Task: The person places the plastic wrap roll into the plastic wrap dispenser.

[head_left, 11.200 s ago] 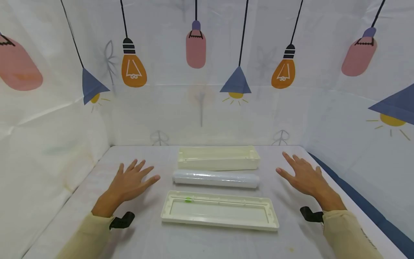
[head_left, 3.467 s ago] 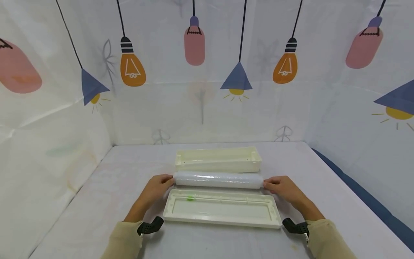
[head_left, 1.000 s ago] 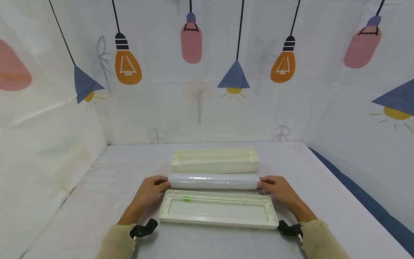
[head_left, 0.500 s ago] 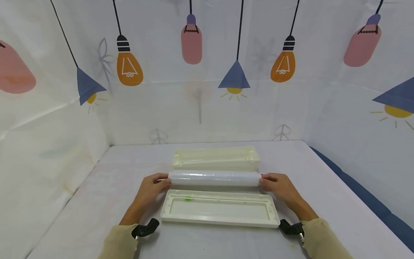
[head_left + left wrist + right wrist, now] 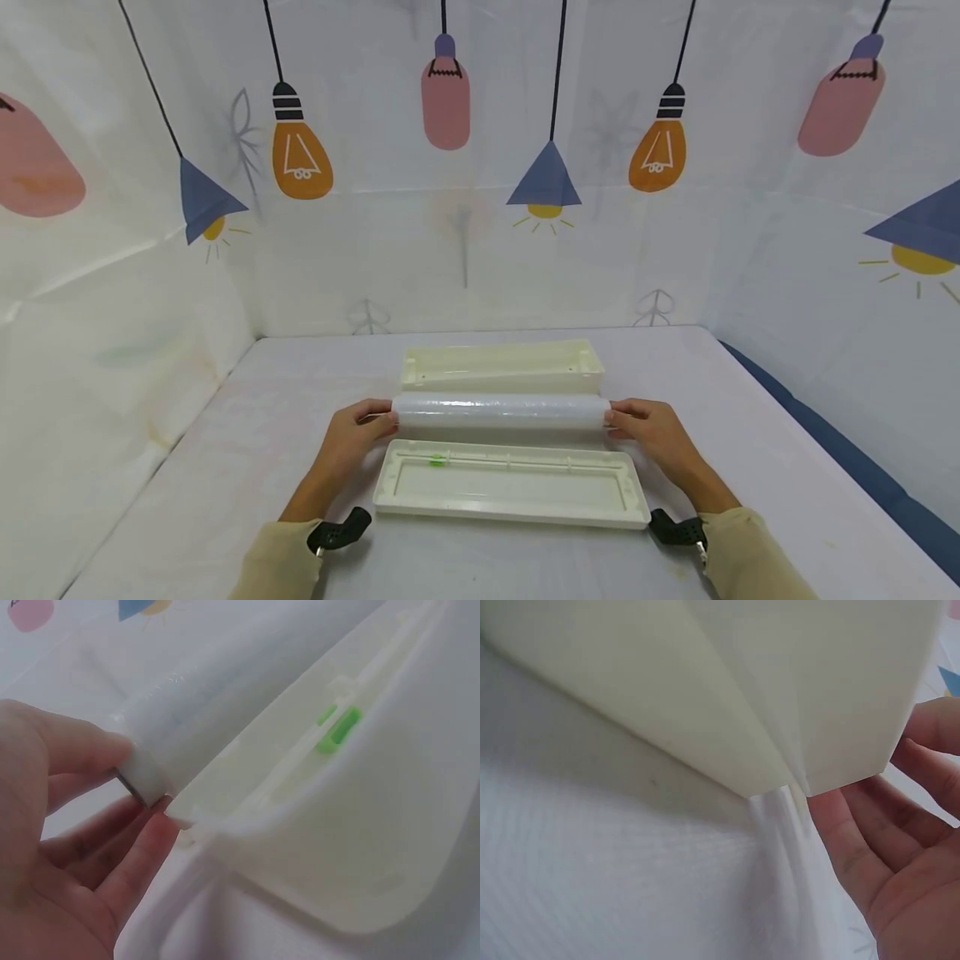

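A white roll of cling film point(image 5: 501, 412) spans the middle of the head view, crosswise. My left hand point(image 5: 360, 429) grips its left end; the left wrist view shows the thumb and fingers around the rim of the roll's core end point(image 5: 146, 774). At the opposite end, my right hand point(image 5: 651, 423) holds the roll between thumb and fingers. The roll seems slightly raised, with shadow below it. Behind it stands a long cream box point(image 5: 498, 382), open at the top. Nearer to me lies a shallow cream lid point(image 5: 512, 510), inner side up, with a green slider point(image 5: 437, 460) on its rail.
White cloth covers the table point(image 5: 480, 567). A white sheet printed with lamps and bulbs point(image 5: 465, 267) hangs around the back and sides. Dark blue fabric point(image 5: 825, 450) shows past the right table edge. A black camera mount point(image 5: 339, 530) sits at my left wrist.
Both hands, spread apart and off the objects in the oldest frame, have come to the roll's ends. Over the last second the roll has risen slightly and shifted towards the box. Box and lid stay put.
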Demonstrator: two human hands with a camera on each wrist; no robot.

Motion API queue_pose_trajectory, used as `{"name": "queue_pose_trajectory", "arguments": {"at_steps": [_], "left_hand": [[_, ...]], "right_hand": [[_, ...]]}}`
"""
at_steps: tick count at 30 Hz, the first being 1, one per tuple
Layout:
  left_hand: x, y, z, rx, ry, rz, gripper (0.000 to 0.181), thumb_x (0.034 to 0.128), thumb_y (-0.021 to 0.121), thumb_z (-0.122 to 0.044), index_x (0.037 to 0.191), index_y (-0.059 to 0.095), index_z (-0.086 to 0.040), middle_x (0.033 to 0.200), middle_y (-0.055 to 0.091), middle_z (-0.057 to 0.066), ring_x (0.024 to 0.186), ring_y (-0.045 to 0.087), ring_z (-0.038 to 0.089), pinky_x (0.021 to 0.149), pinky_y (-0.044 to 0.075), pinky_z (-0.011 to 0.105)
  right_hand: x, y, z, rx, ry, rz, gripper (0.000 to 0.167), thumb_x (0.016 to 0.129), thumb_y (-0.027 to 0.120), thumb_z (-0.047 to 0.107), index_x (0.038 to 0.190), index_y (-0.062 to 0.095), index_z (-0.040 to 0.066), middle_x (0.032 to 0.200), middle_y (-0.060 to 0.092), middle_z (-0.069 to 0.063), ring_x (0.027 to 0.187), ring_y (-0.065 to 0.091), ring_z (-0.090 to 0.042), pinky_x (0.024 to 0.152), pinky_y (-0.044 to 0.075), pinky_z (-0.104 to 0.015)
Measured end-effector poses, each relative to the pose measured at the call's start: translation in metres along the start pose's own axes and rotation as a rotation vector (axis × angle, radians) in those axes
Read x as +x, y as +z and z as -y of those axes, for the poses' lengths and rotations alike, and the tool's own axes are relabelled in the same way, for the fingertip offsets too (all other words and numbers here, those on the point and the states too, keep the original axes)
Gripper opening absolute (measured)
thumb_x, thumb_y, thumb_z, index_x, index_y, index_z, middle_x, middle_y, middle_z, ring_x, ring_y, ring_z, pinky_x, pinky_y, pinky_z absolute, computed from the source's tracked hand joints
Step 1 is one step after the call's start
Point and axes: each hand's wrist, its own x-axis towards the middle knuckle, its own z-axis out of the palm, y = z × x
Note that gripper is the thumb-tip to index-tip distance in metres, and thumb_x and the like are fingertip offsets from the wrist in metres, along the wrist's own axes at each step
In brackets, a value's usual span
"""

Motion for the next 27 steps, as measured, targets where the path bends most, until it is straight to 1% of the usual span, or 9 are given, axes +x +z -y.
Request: {"name": "queue_pose_trajectory", "arguments": {"at_steps": [5, 10, 14, 18, 21, 24, 27], "left_hand": [[0.0011, 0.0005, -0.0012, -0.013, -0.003, 0.002, 0.03, 0.0947, 0.071, -0.018, 0.12, 0.068, -0.002, 0.117, 0.068, 0.013, 0.101, 0.069, 0.024, 0.091, 0.055, 0.032], [-0.0017, -0.002, -0.0012, -0.041, -0.032, -0.004, 0.031, 0.0931, 0.073, -0.02, 0.119, 0.068, -0.004, 0.118, 0.068, 0.011, 0.103, 0.068, 0.023, 0.093, 0.054, 0.035], [-0.0029, -0.0033, -0.0022, -0.058, -0.025, 0.003, 0.033, 0.0929, 0.074, -0.021, 0.12, 0.067, -0.004, 0.119, 0.067, 0.011, 0.104, 0.068, 0.023, 0.094, 0.054, 0.035], [-0.0002, -0.0018, -0.0037, -0.127, -0.009, 0.018, 0.035, 0.0931, 0.073, -0.017, 0.123, 0.063, 0.0, 0.121, 0.065, 0.015, 0.104, 0.068, 0.025, 0.09, 0.056, 0.032], [0.0002, -0.0002, -0.0062, -0.181, 0.002, 0.035, 0.039, 0.094, 0.072, -0.013, 0.128, 0.058, 0.002, 0.127, 0.061, 0.019, 0.107, 0.067, 0.025, 0.09, 0.055, 0.032], [-0.0016, 0.0004, -0.0073, -0.209, 0.005, 0.035, 0.042, 0.0945, 0.071, -0.01, 0.132, 0.055, 0.002, 0.131, 0.058, 0.02, 0.109, 0.065, 0.024, 0.092, 0.055, 0.032], [-0.0035, 0.0012, -0.0062, -0.205, 0.007, 0.006, 0.044, 0.0939, 0.073, -0.013, 0.132, 0.056, 0.001, 0.13, 0.059, 0.019, 0.108, 0.066, 0.021, 0.091, 0.055, 0.032]], "right_hand": [[0.0, -0.0007, 0.0018, 0.033, -0.008, -0.006, 0.04, 0.097, 0.069, 0.022, 0.119, 0.066, -0.011, 0.115, 0.068, -0.022, 0.094, 0.071, -0.028, 0.082, 0.058, -0.03], [0.0006, -0.0009, 0.0023, 0.029, 0.003, -0.007, 0.042, 0.096, 0.07, 0.026, 0.12, 0.067, -0.008, 0.118, 0.068, -0.02, 0.095, 0.071, -0.028, 0.083, 0.058, -0.029], [0.0007, -0.0013, 0.0031, 0.023, -0.002, -0.007, 0.043, 0.095, 0.071, 0.028, 0.119, 0.067, -0.007, 0.116, 0.069, -0.018, 0.094, 0.071, -0.028, 0.083, 0.058, -0.029], [-0.0001, -0.0044, 0.0049, 0.011, -0.013, -0.009, 0.042, 0.096, 0.071, 0.027, 0.12, 0.067, -0.007, 0.117, 0.069, -0.018, 0.094, 0.071, -0.028, 0.083, 0.057, -0.027], [0.0003, -0.0067, 0.0057, 0.001, -0.02, -0.013, 0.043, 0.096, 0.07, 0.029, 0.12, 0.067, -0.006, 0.118, 0.068, -0.018, 0.094, 0.071, -0.027, 0.083, 0.056, -0.026], [0.0014, -0.0073, 0.0061, -0.01, -0.02, -0.01, 0.044, 0.096, 0.07, 0.032, 0.121, 0.066, -0.005, 0.12, 0.068, -0.018, 0.096, 0.071, -0.027, 0.085, 0.057, -0.029], [0.0014, -0.0075, 0.0066, -0.021, -0.008, -0.004, 0.048, 0.096, 0.069, 0.036, 0.122, 0.066, -0.004, 0.121, 0.067, -0.017, 0.097, 0.071, -0.026, 0.088, 0.057, -0.034]]}}
